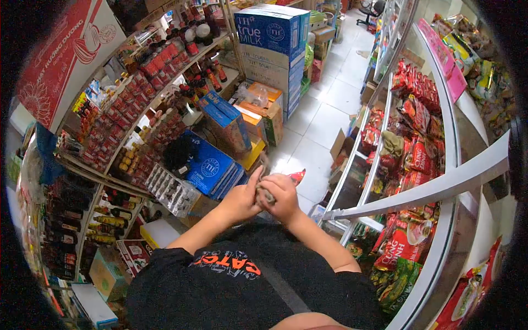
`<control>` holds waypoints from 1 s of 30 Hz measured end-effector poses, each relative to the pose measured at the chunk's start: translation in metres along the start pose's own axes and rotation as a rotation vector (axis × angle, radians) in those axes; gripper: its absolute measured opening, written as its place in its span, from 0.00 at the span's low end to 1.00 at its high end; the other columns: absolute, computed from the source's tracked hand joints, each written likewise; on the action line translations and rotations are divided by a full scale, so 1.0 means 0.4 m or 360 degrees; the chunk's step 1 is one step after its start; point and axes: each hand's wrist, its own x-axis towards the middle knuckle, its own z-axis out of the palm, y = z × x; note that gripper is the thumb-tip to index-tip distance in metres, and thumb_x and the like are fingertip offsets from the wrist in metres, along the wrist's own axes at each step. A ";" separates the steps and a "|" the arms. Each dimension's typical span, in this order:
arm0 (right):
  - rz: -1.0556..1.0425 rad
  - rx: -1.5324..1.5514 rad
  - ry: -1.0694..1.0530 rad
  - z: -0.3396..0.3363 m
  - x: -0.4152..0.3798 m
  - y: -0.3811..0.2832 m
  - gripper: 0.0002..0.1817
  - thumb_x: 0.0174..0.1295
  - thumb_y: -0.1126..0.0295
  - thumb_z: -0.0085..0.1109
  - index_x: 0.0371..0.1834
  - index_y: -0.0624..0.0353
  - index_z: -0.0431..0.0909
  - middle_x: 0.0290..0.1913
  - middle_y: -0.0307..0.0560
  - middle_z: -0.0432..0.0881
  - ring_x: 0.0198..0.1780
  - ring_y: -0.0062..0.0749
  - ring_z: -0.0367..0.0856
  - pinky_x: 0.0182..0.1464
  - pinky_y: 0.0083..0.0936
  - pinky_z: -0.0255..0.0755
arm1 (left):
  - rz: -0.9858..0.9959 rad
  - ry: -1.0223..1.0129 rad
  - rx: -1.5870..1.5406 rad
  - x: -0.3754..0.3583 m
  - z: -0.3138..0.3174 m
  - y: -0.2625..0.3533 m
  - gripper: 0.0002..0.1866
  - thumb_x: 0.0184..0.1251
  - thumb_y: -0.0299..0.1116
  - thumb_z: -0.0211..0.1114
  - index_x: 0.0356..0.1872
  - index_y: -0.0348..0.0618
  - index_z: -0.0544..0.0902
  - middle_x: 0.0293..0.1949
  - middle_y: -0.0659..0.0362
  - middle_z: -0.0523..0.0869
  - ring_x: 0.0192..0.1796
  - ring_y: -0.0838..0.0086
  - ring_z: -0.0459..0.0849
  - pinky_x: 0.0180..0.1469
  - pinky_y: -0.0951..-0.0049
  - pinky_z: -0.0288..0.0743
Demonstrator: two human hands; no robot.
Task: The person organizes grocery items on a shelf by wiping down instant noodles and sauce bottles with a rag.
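Note:
In front of my chest my two hands are together. My left hand [245, 199] is closed around a crumpled grey-brown cloth [266, 196], and my right hand [281, 192] presses on it from the other side with bent fingers. A strip of the cloth sticks up above the knuckles. Just beyond my right hand shows the corner of a red packet [298, 176]; the rest of it is hidden behind the fingers, and I cannot tell which hand holds it.
Shelves to the right carry red noodle packets [410, 242], with another grey-green cloth [392, 143] lying on them. A metal shelf bar [423, 187] juts toward me. Stacked milk cartons [272, 33] and blue boxes [209, 168] stand left of the tiled aisle [319, 126]. Bottles [113, 214] line the left shelves.

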 end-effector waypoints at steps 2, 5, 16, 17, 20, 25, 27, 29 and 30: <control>0.0065 -0.0073 -0.0022 -0.010 -0.003 0.039 0.11 0.42 0.69 0.61 0.30 0.58 0.76 0.34 0.44 0.78 0.38 0.39 0.75 0.43 0.34 0.68 | 0.0070 -0.0039 -0.0055 0.002 -0.011 0.004 0.46 0.44 0.33 0.64 0.63 0.37 0.45 0.26 0.44 0.79 0.29 0.50 0.78 0.32 0.57 0.71; 0.0458 -0.0231 -0.0173 0.001 -0.042 0.111 0.09 0.43 0.70 0.60 0.29 0.59 0.76 0.32 0.46 0.78 0.38 0.41 0.75 0.42 0.32 0.68 | 0.0019 -0.0084 0.0075 -0.006 -0.029 0.008 0.45 0.44 0.32 0.64 0.64 0.41 0.46 0.27 0.44 0.79 0.29 0.50 0.78 0.32 0.57 0.71; 0.0520 0.0561 -0.0311 0.004 -0.036 0.037 0.36 0.60 0.45 0.40 0.61 0.62 0.48 0.51 0.59 0.64 0.52 0.50 0.67 0.54 0.33 0.61 | 0.0067 -0.0154 0.0007 0.016 -0.004 0.037 0.46 0.40 0.28 0.65 0.64 0.45 0.48 0.30 0.44 0.80 0.33 0.51 0.79 0.34 0.58 0.72; 0.0470 0.0681 -0.0361 -0.007 -0.028 0.037 0.39 0.59 0.42 0.38 0.62 0.63 0.45 0.53 0.60 0.63 0.54 0.49 0.65 0.55 0.33 0.60 | 0.0116 -0.0120 0.0003 0.019 0.003 0.020 0.45 0.40 0.28 0.65 0.63 0.46 0.52 0.31 0.44 0.80 0.34 0.50 0.79 0.35 0.58 0.72; 0.0435 0.0743 -0.0574 -0.029 -0.017 0.041 0.50 0.52 0.43 0.52 0.66 0.61 0.35 0.59 0.63 0.57 0.60 0.51 0.59 0.59 0.38 0.55 | 0.0123 -0.0074 -0.0011 0.007 0.003 -0.002 0.33 0.41 0.30 0.66 0.54 0.46 0.66 0.33 0.45 0.80 0.36 0.50 0.79 0.37 0.59 0.72; 0.0286 -0.0012 -0.0782 -0.062 0.001 0.024 0.59 0.35 0.63 0.70 0.67 0.59 0.35 0.57 0.68 0.61 0.50 0.60 0.69 0.51 0.40 0.66 | 0.0157 0.0173 -0.0149 0.017 -0.001 -0.017 0.25 0.42 0.31 0.67 0.46 0.44 0.71 0.30 0.47 0.79 0.35 0.51 0.78 0.35 0.60 0.71; 0.0238 -0.0152 -0.0706 -0.049 -0.023 0.063 0.54 0.37 0.68 0.66 0.66 0.60 0.38 0.47 0.66 0.72 0.39 0.59 0.74 0.41 0.40 0.70 | 0.0166 0.0159 -0.0218 0.021 -0.015 0.002 0.21 0.42 0.31 0.67 0.41 0.43 0.72 0.30 0.47 0.79 0.35 0.51 0.78 0.35 0.60 0.70; 0.0459 -0.0246 -0.0847 -0.047 -0.039 0.085 0.52 0.39 0.70 0.63 0.66 0.60 0.39 0.43 0.62 0.75 0.38 0.56 0.75 0.40 0.40 0.70 | 0.0163 0.0156 -0.0283 0.027 -0.008 -0.009 0.20 0.42 0.32 0.67 0.40 0.42 0.74 0.31 0.48 0.80 0.37 0.53 0.78 0.38 0.62 0.70; 0.0572 -0.0297 -0.0916 -0.048 -0.041 0.094 0.50 0.39 0.71 0.62 0.66 0.60 0.40 0.41 0.60 0.76 0.37 0.54 0.75 0.40 0.39 0.69 | 0.0164 0.0154 -0.0318 0.031 -0.004 -0.012 0.20 0.42 0.32 0.68 0.40 0.42 0.75 0.32 0.49 0.80 0.38 0.54 0.78 0.40 0.64 0.70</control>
